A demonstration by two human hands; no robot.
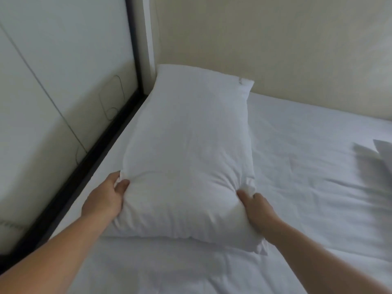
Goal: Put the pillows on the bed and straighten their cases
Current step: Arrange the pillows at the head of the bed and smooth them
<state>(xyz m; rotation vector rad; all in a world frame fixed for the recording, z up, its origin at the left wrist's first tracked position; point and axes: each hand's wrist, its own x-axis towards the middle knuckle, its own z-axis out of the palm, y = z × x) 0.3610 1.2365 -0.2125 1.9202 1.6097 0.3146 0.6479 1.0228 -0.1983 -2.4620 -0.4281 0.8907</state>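
Both hands pinch the white pillow (186,158) by its near sides: the left hand (105,198) grips the left side, the right hand (257,207) the right. The pillow lies on the bed (307,187), reaching into its far left corner. At the right edge, blurred, possibly a second pillow (382,150).

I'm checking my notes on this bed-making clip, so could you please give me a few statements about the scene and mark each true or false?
1. The white pillow lies on the bed. True.
2. Only the right hand touches the pillow. False: the left hand also pinches its near edge.
3. The pillow's far end reaches the corner by the beige wall. True.
4. The sheet is dark blue. False: it is white.
5. A black frame runs along the bed's left side. True.
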